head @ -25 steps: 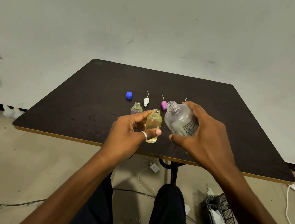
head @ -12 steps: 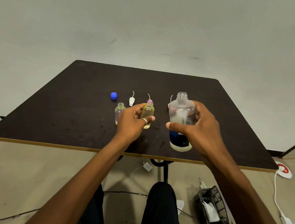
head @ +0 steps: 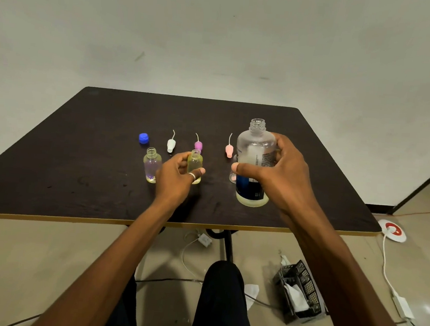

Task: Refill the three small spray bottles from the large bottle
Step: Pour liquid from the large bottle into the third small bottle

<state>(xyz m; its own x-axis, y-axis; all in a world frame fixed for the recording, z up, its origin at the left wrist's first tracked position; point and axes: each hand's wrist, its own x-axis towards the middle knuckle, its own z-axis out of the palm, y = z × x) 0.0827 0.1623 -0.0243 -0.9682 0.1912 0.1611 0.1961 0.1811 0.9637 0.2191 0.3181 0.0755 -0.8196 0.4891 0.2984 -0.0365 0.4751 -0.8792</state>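
We see one dark table (head: 79, 156) filling the middle of the frame, its pale front edge running across the lower middle, and everything for the task stands on its near half. The biggest item is one large bottle (head: 255, 150), right of centre, upright and uncapped, clear above and with a dark blue label lower down and a shallow layer of pale liquid at the bottom; its base is at the table surface, though we cannot tell whether it is fully set down. The right hand (head: 285, 179) wraps it from the right, fingers curled round the back and the thumb across the front. The left hand (head: 174, 179), just left of centre, pinches a small bottle between thumb and fingers. We count three small bottles, all open-necked: the left small bottle (head: 151, 166) stands free beside the left hand, the middle small bottle (head: 195, 162) with yellowish liquid is the one held upright, and the third small bottle (head: 232, 176) shows only as a sliver of clear glass at the large bottle's left edge. Behind them, higher in the frame, lies a row of three spray tops with thin tubes pointing up: one white spray top (head: 171, 144), one purple spray top (head: 198, 144), one pink spray top (head: 228, 150). At the left end of that row sits one blue cap (head: 143, 138). One ring (head: 192, 176) is on the left thumb.
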